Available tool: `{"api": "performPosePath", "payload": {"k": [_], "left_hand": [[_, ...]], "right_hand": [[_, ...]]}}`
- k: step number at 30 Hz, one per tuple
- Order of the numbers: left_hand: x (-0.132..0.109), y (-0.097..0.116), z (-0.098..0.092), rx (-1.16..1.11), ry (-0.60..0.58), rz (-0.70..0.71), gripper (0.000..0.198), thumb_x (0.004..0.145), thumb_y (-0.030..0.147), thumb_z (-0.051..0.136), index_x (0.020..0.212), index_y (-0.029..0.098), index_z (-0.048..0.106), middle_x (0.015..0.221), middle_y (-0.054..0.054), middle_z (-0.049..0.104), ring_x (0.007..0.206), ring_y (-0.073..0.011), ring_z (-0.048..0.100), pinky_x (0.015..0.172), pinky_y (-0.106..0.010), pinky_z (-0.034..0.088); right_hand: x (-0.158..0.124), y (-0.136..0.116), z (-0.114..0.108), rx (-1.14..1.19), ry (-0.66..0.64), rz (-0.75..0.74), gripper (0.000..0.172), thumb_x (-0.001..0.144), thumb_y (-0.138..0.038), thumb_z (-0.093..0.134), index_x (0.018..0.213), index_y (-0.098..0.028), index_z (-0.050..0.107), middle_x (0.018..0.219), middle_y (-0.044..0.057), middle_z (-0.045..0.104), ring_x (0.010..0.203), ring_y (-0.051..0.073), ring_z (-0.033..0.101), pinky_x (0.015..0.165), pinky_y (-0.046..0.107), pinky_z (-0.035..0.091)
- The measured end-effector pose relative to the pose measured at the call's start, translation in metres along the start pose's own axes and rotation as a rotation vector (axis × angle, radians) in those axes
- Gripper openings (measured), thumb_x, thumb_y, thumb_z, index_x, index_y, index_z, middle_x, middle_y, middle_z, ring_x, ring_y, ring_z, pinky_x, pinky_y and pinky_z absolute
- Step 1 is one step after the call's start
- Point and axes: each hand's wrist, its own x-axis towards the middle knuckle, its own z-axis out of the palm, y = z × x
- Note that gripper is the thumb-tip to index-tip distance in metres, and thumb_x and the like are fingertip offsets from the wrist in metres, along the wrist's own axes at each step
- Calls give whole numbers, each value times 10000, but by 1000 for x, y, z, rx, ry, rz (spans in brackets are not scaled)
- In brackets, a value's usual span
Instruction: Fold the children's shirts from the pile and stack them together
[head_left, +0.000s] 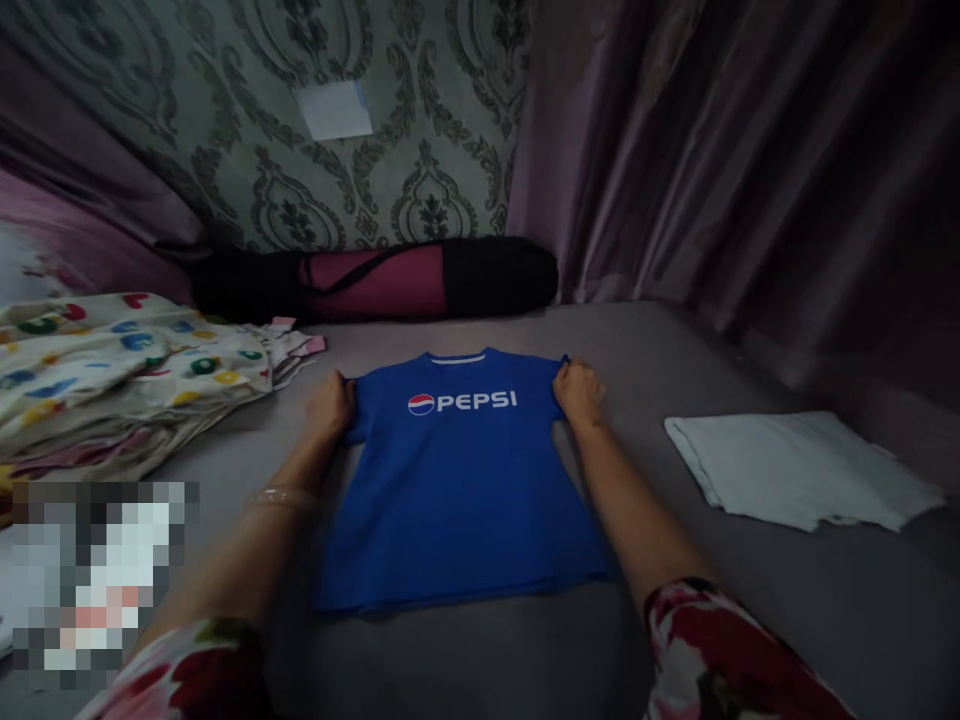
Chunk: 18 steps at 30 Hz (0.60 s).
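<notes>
A blue T-shirt (pixel 457 490) with a white PEPSI print and round logo lies spread face up on the grey sheet (pixel 480 660), its collar pointing away from me. My left hand (pixel 330 405) is closed on the left sleeve, and a clear bangle circles that wrist. On the opposite side, my right hand (pixel 577 390) pinches the right sleeve, with a bit of cloth poking up above the fingers. The shirt's body looks smooth, and its hem is the edge nearest me.
Patterned cloths (pixel 135 350) are piled at the left. A folded pale garment (pixel 795 465) lies at the right. Along the wall rests a long black and maroon bag (pixel 375 282). Purple curtains (pixel 637 150) hang at both sides. The lower left corner is pixelated.
</notes>
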Motion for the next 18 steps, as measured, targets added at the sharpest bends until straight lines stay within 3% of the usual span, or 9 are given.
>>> {"api": "performPosePath", "payload": {"k": [3, 6, 9, 12, 15, 18], "left_hand": [[-6, -6, -6, -29, 18, 30, 406, 948, 341, 415, 1253, 74, 448, 1239, -213, 593, 1169, -297, 561, 915, -356, 452], [-12, -19, -17, -84, 18, -28, 527, 909, 350, 525, 1293, 13, 399, 1308, -231, 543, 1263, -297, 485, 986, -344, 424], [-32, -33, -30, -166, -107, -148, 520, 887, 367, 577, 1244, 12, 444, 1210, -211, 613, 1188, -297, 545, 941, -345, 457], [-69, -45, -40, -311, -255, -210, 416, 878, 377, 587, 1157, 79, 507, 1027, -133, 685, 937, -233, 647, 759, -296, 511], [-116, -54, -49, -522, -355, -207, 340, 853, 395, 577, 1080, 146, 534, 762, -19, 669, 684, -163, 634, 595, -242, 501], [-161, -59, -58, -655, -462, -156, 462, 762, 554, 607, 1041, 189, 554, 663, 15, 648, 582, -158, 615, 543, -260, 509]], "right_hand": [[3, 3, -1, 63, -5, 35, 373, 973, -351, 399, 1130, -109, 636, 1067, 212, 689, 1022, 298, 665, 875, 392, 469], [10, 10, -5, 178, -62, 47, 446, 964, -447, 422, 1158, -101, 627, 1071, 211, 693, 1045, 278, 656, 875, 347, 472], [14, 22, -12, 312, -127, 42, 478, 964, -482, 417, 1144, -97, 635, 1068, 193, 699, 993, 244, 672, 802, 289, 495], [3, 36, -22, 384, -230, 80, 453, 965, -461, 421, 1067, -91, 662, 982, 169, 714, 787, 203, 695, 652, 248, 501], [-23, 48, -34, 351, -267, 107, 344, 956, -369, 465, 989, -93, 669, 837, 128, 711, 629, 159, 652, 575, 224, 474], [-61, 60, -52, 360, -368, 45, 225, 941, -285, 492, 998, -123, 636, 732, 61, 670, 535, 118, 581, 519, 203, 438]]}}
